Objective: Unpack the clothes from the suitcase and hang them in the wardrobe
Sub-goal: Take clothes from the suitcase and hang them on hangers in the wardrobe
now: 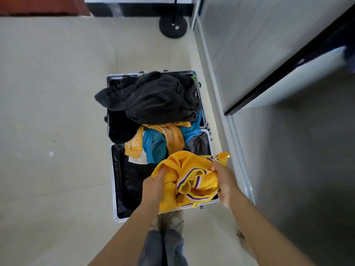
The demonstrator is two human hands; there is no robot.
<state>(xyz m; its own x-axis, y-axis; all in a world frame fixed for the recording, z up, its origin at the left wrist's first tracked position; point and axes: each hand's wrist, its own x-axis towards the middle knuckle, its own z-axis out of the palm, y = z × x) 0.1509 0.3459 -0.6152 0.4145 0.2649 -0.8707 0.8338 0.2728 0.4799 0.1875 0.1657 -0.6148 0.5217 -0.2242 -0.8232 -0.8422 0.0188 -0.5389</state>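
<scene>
Jersey cloth, yellow with purple and white stripes (192, 179), hangs bunched up between the two hands, over the near end of the open suitcase (113, 179). The left hand (153, 187) grips its left side. The thumb lies on top, and the fingers are hidden under the cloth. The right hand (224, 183) grips the right side with curled fingers.

More clothes lie in the suitcase beyond the hands: a blue top (153, 146), a yellow scarf (172, 135), and a big dark grey garment (153, 98) piled at the far end and spilling over the left edge.

The grey wardrobe (259, 45) stands just right of the suitcase.

The jersey hides part of the near rim of the suitcase. Purple letters on the jersey are lost in the folds. A round black stand base (172, 25) sits far off, with its pole cut off at the top. Something blue at the far right is too blurry to make out.
</scene>
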